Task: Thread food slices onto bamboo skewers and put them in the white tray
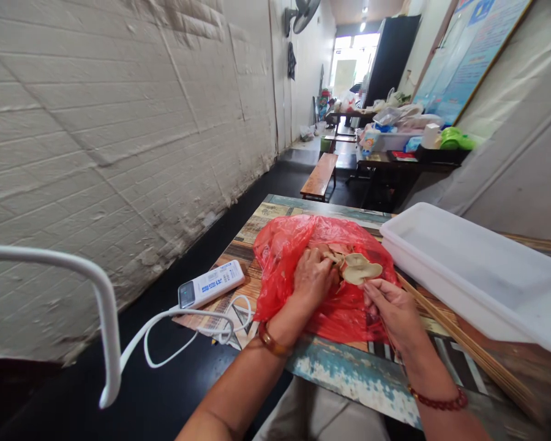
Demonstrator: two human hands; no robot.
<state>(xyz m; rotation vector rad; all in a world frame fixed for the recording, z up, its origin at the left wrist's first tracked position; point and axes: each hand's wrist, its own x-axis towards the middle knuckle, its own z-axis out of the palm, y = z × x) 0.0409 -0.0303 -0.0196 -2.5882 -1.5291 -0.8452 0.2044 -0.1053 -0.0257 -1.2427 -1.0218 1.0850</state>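
Note:
A red plastic bag [284, 245] lies open on the patterned table [349, 373], with pale flat food slices [359, 267] inside it. My left hand [313, 277] reaches into the bag and grips the slices at their left side. My right hand [392, 306] rests at the bag's right edge, its fingers pinched on thin bamboo skewers [459, 337] just below the slices. Both wrists wear bead bracelets.
A white plastic tray [477, 275] stands at the right of the table. A white remote-like device [211, 283] with a coiled cord [183, 331] lies left of the bag. A white brick wall [119, 135] runs along the left; benches and cluttered tables stand farther back.

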